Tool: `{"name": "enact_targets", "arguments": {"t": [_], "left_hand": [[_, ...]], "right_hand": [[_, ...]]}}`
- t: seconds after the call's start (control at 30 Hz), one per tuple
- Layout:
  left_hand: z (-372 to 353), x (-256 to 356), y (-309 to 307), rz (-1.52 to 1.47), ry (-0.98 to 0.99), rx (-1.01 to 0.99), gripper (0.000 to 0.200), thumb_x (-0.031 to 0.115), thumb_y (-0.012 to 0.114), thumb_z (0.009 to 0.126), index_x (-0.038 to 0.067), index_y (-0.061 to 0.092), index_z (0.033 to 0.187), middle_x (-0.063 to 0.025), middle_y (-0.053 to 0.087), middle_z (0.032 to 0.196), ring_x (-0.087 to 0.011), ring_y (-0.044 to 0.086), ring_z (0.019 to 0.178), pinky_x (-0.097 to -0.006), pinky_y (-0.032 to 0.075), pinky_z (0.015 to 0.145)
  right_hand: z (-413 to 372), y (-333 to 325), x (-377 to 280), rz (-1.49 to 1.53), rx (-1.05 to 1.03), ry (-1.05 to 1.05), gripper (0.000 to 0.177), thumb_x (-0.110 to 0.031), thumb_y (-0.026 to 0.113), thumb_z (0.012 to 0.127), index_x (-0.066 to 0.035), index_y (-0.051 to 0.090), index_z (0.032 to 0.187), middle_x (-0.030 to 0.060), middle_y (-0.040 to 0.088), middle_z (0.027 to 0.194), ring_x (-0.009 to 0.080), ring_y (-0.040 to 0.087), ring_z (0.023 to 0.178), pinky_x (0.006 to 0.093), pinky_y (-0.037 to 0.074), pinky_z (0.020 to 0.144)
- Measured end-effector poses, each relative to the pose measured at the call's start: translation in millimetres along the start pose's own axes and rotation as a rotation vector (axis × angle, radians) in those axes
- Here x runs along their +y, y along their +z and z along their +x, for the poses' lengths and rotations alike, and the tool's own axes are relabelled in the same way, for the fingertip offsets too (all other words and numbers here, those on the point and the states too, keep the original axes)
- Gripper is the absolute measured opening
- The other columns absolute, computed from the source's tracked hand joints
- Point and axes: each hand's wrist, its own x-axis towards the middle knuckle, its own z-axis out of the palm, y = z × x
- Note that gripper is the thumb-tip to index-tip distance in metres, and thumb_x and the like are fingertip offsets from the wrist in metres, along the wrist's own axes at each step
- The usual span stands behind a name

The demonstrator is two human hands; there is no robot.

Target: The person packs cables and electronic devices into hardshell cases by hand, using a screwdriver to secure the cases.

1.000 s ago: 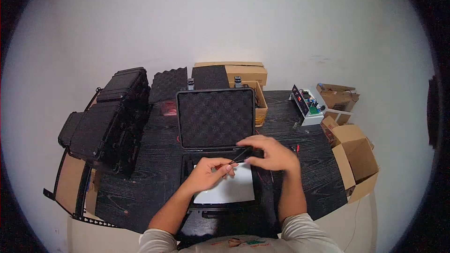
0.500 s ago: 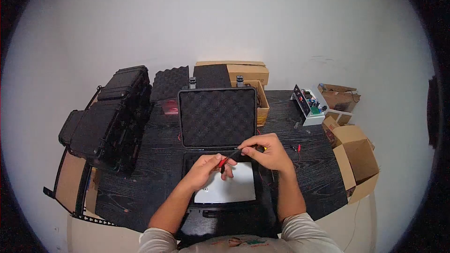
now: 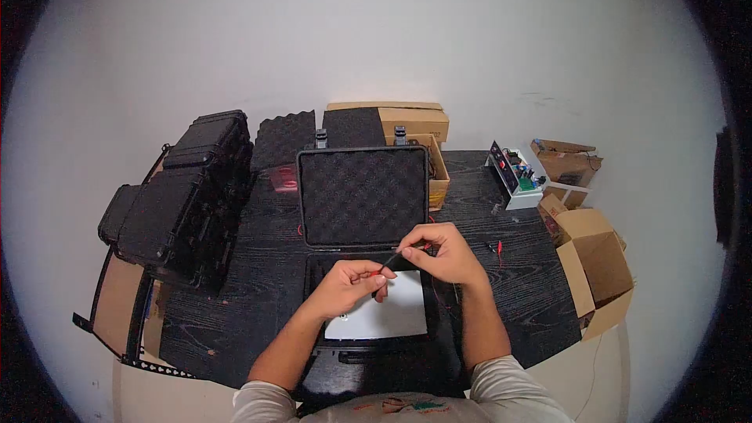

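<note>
Over the base of the open black case (image 3: 362, 197), pinching a thin black-and-red lead (image 3: 390, 261) with left hand (image 3: 348, 290) and right hand (image 3: 446, 257), near each other but apart. Under the lead, a white panel (image 3: 399, 315) in that base. Right of the case, a small red piece (image 3: 500, 248) on dark table (image 3: 525, 298); left, bulky black cases (image 3: 164, 207). Behind the case, foam sheet (image 3: 283, 141) and cardboard box (image 3: 419, 121).

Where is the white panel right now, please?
In the head view, the white panel lies just below centre, in the open black case, partly hidden by the left hand.
</note>
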Motion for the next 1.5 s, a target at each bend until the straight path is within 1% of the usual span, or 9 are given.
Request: {"name": "enact_targets", "arguments": {"t": [0.17, 0.4, 0.5, 0.57, 0.87, 1.07, 1.27, 1.47, 1.5], "left_hand": [[0, -11, -4, -0.138, 0.002, -0.075, 0.041, 0.035, 0.049, 0.113, 0.0, 0.071, 0.115, -0.0059, 0.071, 0.088, -0.011, 0.065, 0.075, -0.0269, 0.053, 0.07], [0, -6, -4, -0.223, -0.099, -0.062, 0.04, 0.036, 0.047, 0.114, 0.001, 0.067, 0.118, -0.0055, 0.069, 0.095, -0.011, 0.058, 0.072, -0.0253, 0.048, 0.071], [2, -15, -5, -0.302, -0.091, -0.075, 0.04, 0.035, 0.047, 0.114, 0.001, 0.066, 0.12, -0.0058, 0.068, 0.099, -0.0112, 0.057, 0.077, -0.0262, 0.048, 0.073], [2, -14, -6, -0.305, -0.074, -0.103, 0.039, 0.035, 0.047, 0.114, 0.001, 0.065, 0.122, -0.006, 0.068, 0.101, -0.0112, 0.056, 0.079, -0.0267, 0.048, 0.074], [1, -10, -5, -0.121, 0.014, -0.043, 0.035, 0.027, 0.052, 0.112, -0.002, 0.07, 0.123, -0.0078, 0.072, 0.102, -0.0149, 0.065, 0.088, -0.0319, 0.054, 0.083], [3, -5, -2, 0.076, 0.066, 0.117, 0.027, 0.017, 0.062, 0.107, -0.002, 0.074, 0.123, -0.0065, 0.072, 0.103, -0.0125, 0.064, 0.09, -0.03, 0.053, 0.085], [2, 4, 2, 0.217, 0.103, 0.034, 0.024, 0.016, 0.065, 0.105, 0.003, 0.076, 0.122, -0.0027, 0.066, 0.102, -0.0093, 0.057, 0.097, -0.0275, 0.047, 0.087], [3, -10, -7, -0.131, 0.05, -0.05, 0.025, 0.019, 0.062, 0.107, 0.001, 0.077, 0.115, -0.0004, 0.06, 0.101, -0.011, 0.054, 0.095, -0.0278, 0.042, 0.09], [3, -7, -6, -0.056, 0.049, -0.033, 0.026, 0.02, 0.061, 0.108, 0.001, 0.077, 0.115, -0.0005, 0.06, 0.1, -0.0111, 0.054, 0.094, -0.028, 0.042, 0.09]], "right_hand": [[-1, -1, 1, 0.05, -0.08, 0.073, 0.008, -0.008, 0.073, 0.093, 0.0, 0.073, 0.095, 0.0016, 0.071, 0.084, 0.0077, 0.062, 0.076, 0.0258, 0.049, 0.069], [0, 2, -8, 0.07, -0.034, 0.038, 0.008, -0.003, 0.072, 0.091, -0.001, 0.075, 0.098, 0.0022, 0.07, 0.087, 0.008, 0.062, 0.076, 0.0262, 0.05, 0.07], [4, -4, -7, -0.081, -0.061, -0.197, 0.014, -0.004, 0.073, 0.09, -0.002, 0.077, 0.103, 0.006, 0.073, 0.097, 0.0135, 0.067, 0.083, 0.0278, 0.053, 0.072], [1, -4, -16, -0.129, -0.092, -0.098, 0.016, -0.005, 0.075, 0.088, -0.003, 0.078, 0.104, 0.0071, 0.073, 0.099, 0.0158, 0.068, 0.083, 0.0285, 0.053, 0.071], [2, -4, -13, -0.198, -0.055, -0.068, 0.017, -0.009, 0.08, 0.087, -0.004, 0.077, 0.104, 0.0069, 0.074, 0.097, 0.0167, 0.069, 0.08, 0.0303, 0.055, 0.069], [-1, -16, -10, -0.247, 0.013, 0.034, 0.014, -0.006, 0.083, 0.083, -0.003, 0.078, 0.096, 0.0043, 0.074, 0.089, 0.0119, 0.067, 0.076, 0.0278, 0.053, 0.068], [1, -10, -16, -0.193, 0.031, -0.056, 0.012, -0.003, 0.082, 0.081, -0.002, 0.078, 0.093, 0.0058, 0.076, 0.089, 0.0148, 0.071, 0.079, 0.0294, 0.055, 0.071], [1, -4, -7, -0.143, 0.019, -0.085, 0.012, 0.0, 0.08, 0.081, -0.002, 0.077, 0.092, 0.0073, 0.078, 0.091, 0.0177, 0.075, 0.085, 0.0312, 0.058, 0.076], [1, -3, -6, -0.132, 0.017, -0.087, 0.012, 0.001, 0.079, 0.081, -0.002, 0.076, 0.092, 0.0073, 0.078, 0.091, 0.0177, 0.075, 0.085, 0.0313, 0.058, 0.076]]}}
